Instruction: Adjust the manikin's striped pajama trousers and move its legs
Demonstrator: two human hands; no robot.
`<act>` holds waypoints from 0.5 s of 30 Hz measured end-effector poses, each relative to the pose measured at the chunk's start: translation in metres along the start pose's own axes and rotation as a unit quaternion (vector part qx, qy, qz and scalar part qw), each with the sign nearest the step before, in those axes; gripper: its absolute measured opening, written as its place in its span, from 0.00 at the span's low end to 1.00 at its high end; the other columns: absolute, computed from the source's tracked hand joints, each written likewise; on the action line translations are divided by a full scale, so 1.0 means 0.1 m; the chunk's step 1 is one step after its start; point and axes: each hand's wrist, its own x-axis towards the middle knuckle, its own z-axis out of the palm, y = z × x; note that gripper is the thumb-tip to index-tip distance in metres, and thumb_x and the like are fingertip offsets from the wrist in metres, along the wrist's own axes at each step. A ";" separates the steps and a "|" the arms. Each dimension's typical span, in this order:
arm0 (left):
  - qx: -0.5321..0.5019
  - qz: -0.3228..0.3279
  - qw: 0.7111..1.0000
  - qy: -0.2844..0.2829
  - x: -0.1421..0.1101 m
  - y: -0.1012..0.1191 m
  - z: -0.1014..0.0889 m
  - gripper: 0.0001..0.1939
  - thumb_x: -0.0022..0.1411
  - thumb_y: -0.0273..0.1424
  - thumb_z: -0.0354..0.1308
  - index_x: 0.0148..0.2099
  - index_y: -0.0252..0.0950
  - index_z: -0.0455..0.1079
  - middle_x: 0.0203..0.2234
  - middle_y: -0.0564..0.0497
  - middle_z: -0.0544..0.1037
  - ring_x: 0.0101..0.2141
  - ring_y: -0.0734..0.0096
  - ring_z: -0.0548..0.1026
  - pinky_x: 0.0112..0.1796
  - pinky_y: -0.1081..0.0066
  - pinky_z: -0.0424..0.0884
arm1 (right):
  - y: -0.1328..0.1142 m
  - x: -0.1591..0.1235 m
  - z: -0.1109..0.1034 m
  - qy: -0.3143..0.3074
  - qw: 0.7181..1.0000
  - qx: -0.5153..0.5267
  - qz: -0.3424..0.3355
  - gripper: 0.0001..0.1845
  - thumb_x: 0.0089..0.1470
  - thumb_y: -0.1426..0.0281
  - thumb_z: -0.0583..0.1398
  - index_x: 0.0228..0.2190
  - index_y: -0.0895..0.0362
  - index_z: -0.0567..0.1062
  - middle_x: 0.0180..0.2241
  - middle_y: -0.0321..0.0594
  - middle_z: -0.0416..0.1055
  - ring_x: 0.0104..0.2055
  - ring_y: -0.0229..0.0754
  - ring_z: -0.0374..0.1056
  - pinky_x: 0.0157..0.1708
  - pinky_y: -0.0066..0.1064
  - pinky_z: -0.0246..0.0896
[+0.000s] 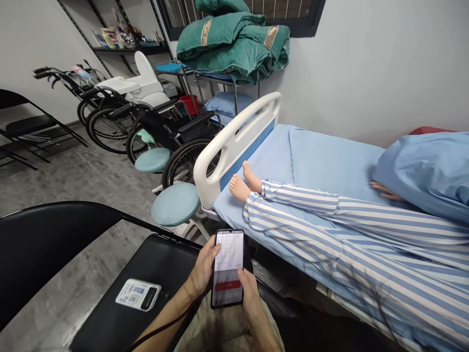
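A smartphone (227,259) with a lit screen is held upright between both my hands, low in the middle of the view. My left hand (202,266) grips its left edge, the thumb over the upper part of the screen. From the right edge my right hand (250,288) holds it too, its thumb lying near the red bar on the display. A dark cord runs along my left forearm. Left of my arms, a white device with a printed label (135,294) lies on the seat of a black folding chair (164,259).
On the right, a figure in striped pajamas (330,225) lies on a bed (322,146) with a white footboard (238,132). Two round stools (176,203) and wheelchairs (190,151) stand beyond the chair. Green bedding (234,46) is piled by the window.
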 end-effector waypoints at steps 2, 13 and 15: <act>-0.004 -0.002 1.000 0.003 0.00 0.00 0.01 0.25 0.61 0.46 0.58 0.57 0.39 0.71 0.49 0.47 0.79 0.49 0.57 0.75 0.47 0.69 0.72 | 0.01 0.00 -0.02 -0.023 0.999 0.019 0.028 0.25 0.49 0.44 0.62 0.29 0.54 0.81 0.19 0.36 0.69 0.18 0.37 0.59 0.18 0.28 0.59; -0.006 0.000 1.000 -0.004 0.01 0.00 0.03 0.25 0.60 0.45 0.59 0.57 0.40 0.72 0.47 0.48 0.80 0.49 0.55 0.76 0.46 0.67 0.73 | 0.05 0.03 -0.05 -0.049 0.998 0.027 0.037 0.32 0.48 0.42 0.61 0.34 0.59 0.82 0.18 0.36 0.66 0.16 0.34 0.55 0.16 0.26 0.55; -0.017 -0.001 1.000 -0.002 0.01 -0.01 0.03 0.24 0.60 0.45 0.59 0.56 0.42 0.73 0.47 0.48 0.80 0.49 0.55 0.76 0.47 0.66 0.73 | 0.04 0.02 -0.05 -0.045 0.998 0.025 0.044 0.32 0.48 0.42 0.61 0.34 0.59 0.82 0.18 0.36 0.67 0.17 0.34 0.55 0.16 0.25 0.55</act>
